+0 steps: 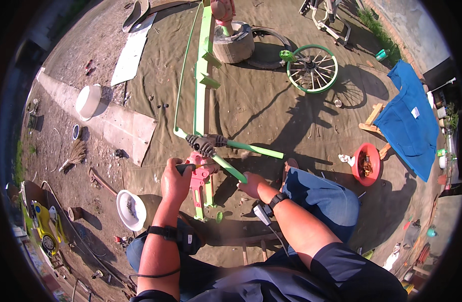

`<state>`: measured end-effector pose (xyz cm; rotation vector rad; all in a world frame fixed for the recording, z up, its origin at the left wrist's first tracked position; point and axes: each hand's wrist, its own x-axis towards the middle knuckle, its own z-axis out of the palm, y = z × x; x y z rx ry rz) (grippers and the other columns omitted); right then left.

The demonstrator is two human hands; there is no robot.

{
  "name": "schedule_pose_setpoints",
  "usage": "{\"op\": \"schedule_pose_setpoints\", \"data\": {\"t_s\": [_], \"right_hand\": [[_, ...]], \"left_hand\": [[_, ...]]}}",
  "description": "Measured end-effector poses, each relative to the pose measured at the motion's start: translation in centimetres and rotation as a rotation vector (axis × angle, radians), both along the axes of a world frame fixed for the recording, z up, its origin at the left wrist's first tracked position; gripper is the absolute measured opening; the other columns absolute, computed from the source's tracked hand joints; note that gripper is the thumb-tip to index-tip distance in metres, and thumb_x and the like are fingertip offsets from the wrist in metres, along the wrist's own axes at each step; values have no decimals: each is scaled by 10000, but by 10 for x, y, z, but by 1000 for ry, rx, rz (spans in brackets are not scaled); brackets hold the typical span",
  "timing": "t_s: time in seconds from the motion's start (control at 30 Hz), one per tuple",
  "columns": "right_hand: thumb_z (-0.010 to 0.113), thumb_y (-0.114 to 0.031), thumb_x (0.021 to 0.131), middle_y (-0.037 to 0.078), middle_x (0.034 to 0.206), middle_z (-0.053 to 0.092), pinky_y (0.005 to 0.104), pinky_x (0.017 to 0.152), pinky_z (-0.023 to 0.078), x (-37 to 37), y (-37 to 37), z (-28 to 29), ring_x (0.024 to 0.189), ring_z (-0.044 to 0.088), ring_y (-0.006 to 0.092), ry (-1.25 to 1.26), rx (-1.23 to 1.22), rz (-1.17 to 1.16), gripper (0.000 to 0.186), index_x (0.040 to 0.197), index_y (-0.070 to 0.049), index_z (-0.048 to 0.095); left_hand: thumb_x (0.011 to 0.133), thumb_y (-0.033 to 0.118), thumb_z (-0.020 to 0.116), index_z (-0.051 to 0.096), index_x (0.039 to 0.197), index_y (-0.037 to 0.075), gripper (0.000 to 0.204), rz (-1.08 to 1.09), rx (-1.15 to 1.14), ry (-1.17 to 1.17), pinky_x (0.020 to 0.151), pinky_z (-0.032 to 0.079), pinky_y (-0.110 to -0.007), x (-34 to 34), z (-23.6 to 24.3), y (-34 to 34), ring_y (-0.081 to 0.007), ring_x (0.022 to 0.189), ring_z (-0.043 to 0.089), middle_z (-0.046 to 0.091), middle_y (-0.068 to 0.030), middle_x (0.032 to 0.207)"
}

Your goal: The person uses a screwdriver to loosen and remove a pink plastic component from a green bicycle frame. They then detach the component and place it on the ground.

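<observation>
A long light-green metal frame [203, 90] runs away from me, with a brown ribbed hub [201, 145] at its near end. Below the hub is a pink metal bracket [203, 178] on green legs. My left hand [174, 182] is closed on a dark-handled tool [184, 168], perhaps a screwdriver, pointed at the bracket's upper part. My right hand [252, 186] grips the near end of a green bar [230, 168] that slants out from the hub. Another green bar [256, 149] sticks out to the right of the hub.
A green-rimmed spoked wheel [312, 69] stands beyond, near a round concrete block [234, 44]. At right are a red basin [366, 164] and a blue cloth [409, 121] over a wooden support. A white bowl [131, 210] lies left of my left arm.
</observation>
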<state>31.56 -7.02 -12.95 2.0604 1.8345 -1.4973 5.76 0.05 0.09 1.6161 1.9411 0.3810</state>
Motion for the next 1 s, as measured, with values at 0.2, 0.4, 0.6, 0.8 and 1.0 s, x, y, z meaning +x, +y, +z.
{"op": "schedule_pose_setpoints", "data": {"t_s": [0.2,0.4,0.6,0.8,1.0], "right_hand": [[614,-413,939,192,929,718,504,816,511,-5,-4,3,911,685,410,40,70,-10,410,1160,-67,619],[669,-382,906,193,897,689,475,767,501,-7,-5,3,866,668,387,121,77,8,372,1058,-46,621],[681,-362,932,124,760,638,445,681,475,-13,-12,-23,709,626,311,250,207,-3,317,1024,-74,585],[726,-241,902,43,706,546,385,575,433,-26,2,-22,636,499,173,491,100,-134,245,951,-92,538],[692,-155,902,19,639,481,322,439,324,-49,23,36,500,427,136,680,-364,-306,207,944,-112,494]], "left_hand": [[863,254,722,593,1133,21,379,65,-12,-44,824,538,-442,-12,-7,4,-388,918,692,701,-228,985],[857,225,704,607,1106,9,343,154,-20,-102,773,549,-413,-28,-16,5,-311,827,718,712,-203,919],[883,192,696,599,1107,-1,311,261,3,-193,687,558,-359,-41,-5,10,-227,711,733,716,-167,878],[898,180,703,582,1102,-17,308,408,74,-280,612,538,-321,-65,14,12,-174,654,705,704,-127,874],[899,154,707,587,1091,-32,293,497,169,-338,578,531,-286,-90,43,0,-157,654,690,685,-115,890]]}}
